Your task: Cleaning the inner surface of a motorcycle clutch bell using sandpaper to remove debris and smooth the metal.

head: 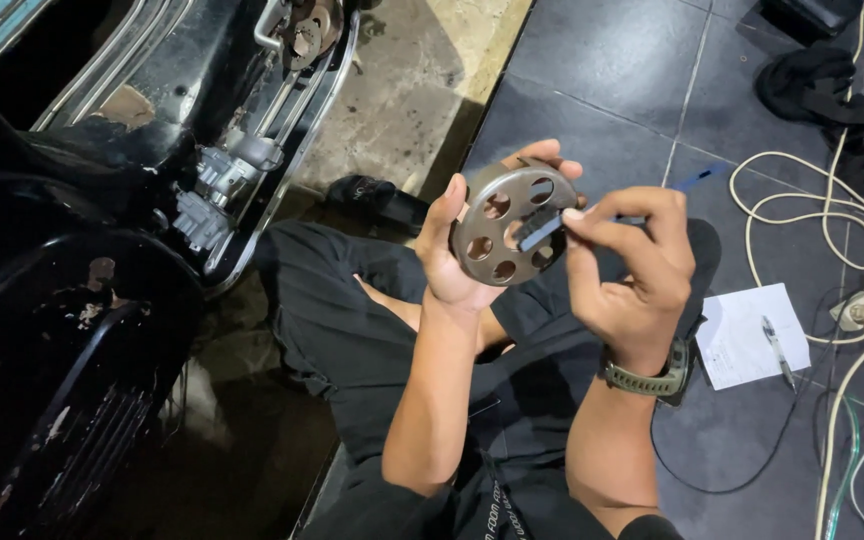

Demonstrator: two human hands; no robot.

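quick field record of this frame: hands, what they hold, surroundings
left hand: holds round metal disc with holes, upright, facing the camera
right hand: pinches small dark brush against the disc face; watch on wrist
left of person: black scooter body
floor right: paper sheet with pen, cream cable

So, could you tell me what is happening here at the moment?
A person sitting on the tiled floor holds a round metal disc with holes upright in the left hand. The right hand presses a small dark brush against its face. A black scooter stands at the left; paper and pen lie on the right.
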